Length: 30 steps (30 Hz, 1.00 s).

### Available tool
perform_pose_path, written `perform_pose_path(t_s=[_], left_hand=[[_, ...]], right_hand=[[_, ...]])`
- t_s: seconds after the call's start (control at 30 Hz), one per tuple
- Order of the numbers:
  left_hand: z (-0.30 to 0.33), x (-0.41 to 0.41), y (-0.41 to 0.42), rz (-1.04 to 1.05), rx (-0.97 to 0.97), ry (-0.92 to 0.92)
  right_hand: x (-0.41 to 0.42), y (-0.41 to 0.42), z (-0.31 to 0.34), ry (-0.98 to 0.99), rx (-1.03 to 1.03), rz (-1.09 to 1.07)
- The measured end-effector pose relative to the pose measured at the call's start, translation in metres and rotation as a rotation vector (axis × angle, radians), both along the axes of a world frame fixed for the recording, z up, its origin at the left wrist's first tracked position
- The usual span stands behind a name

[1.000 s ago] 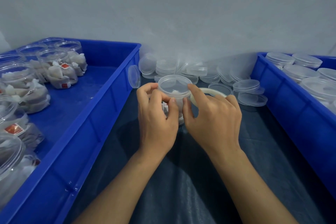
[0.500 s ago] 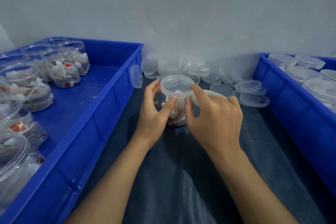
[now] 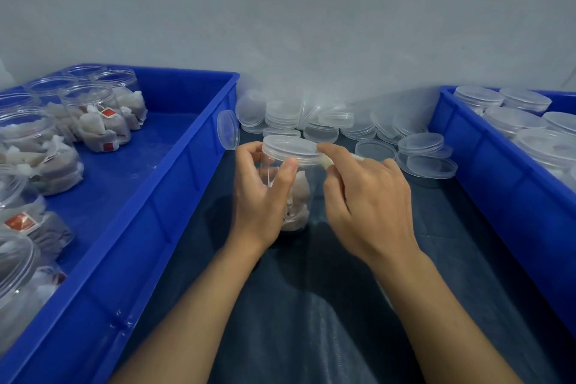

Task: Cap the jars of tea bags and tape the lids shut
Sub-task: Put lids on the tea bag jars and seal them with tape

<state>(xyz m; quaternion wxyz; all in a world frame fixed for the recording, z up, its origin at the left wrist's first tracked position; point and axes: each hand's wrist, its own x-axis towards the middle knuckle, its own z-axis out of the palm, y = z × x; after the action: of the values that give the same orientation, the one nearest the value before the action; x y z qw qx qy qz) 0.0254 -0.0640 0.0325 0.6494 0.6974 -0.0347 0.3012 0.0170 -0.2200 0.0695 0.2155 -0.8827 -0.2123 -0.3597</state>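
We note the jar [image 3: 293,193] at the centre of the dark cloth [image 3: 311,305], standing between the two blue crates, its clear lid [image 3: 291,149] already seated on the mouth and tea bags [image 3: 297,199] visible through the wall. Our judgement: capping of this jar is done and the taping step is in hand. The left hand [image 3: 260,196] wraps the jar's near-left side, fingers curled around the body and the thumb pressed up against the lid's rim, so it grasps the jar. The right hand [image 3: 367,196], just right of the jar, has its forefinger laid on the lid's right edge; the other fingers are curled, and a pale ring that we take to be the tape roll [image 3: 343,159] shows just behind them. Whether those fingers pinch a tape end we cannot tell. Next move, as we read it: the tape needs pressing across the seam of lid and jar while the left hand steadies or turns the jar. Behind the jar lies a heap of loose lids [image 3: 327,125]. Left of the jar, the left crate [image 3: 174,171] holds open jars [image 3: 96,115] of tea bags; right of it, the right crate [image 3: 486,153] holds capped jars [image 3: 511,115].
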Motion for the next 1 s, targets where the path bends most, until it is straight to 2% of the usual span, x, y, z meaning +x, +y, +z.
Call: perform_pose_path(t_s=[0.5, 0.67, 1.0], left_hand=[[0.0031, -0.0035, 0.0017, 0.128, 0.070, -0.028], [0.0045, -0.0053, 0.0020, 0.117, 0.069, -0.025], [0.0022, -0.0089, -0.0018, 0.131, 0.203, -0.005]], right_hand=[[0.0031, -0.0041, 0.0025, 0.126, -0.005, -0.024], [0.0017, -0.0047, 0.0041, 0.119, -0.012, -0.014], [0.0009, 0.0009, -0.0025, 0.053, 0.005, -0.125]])
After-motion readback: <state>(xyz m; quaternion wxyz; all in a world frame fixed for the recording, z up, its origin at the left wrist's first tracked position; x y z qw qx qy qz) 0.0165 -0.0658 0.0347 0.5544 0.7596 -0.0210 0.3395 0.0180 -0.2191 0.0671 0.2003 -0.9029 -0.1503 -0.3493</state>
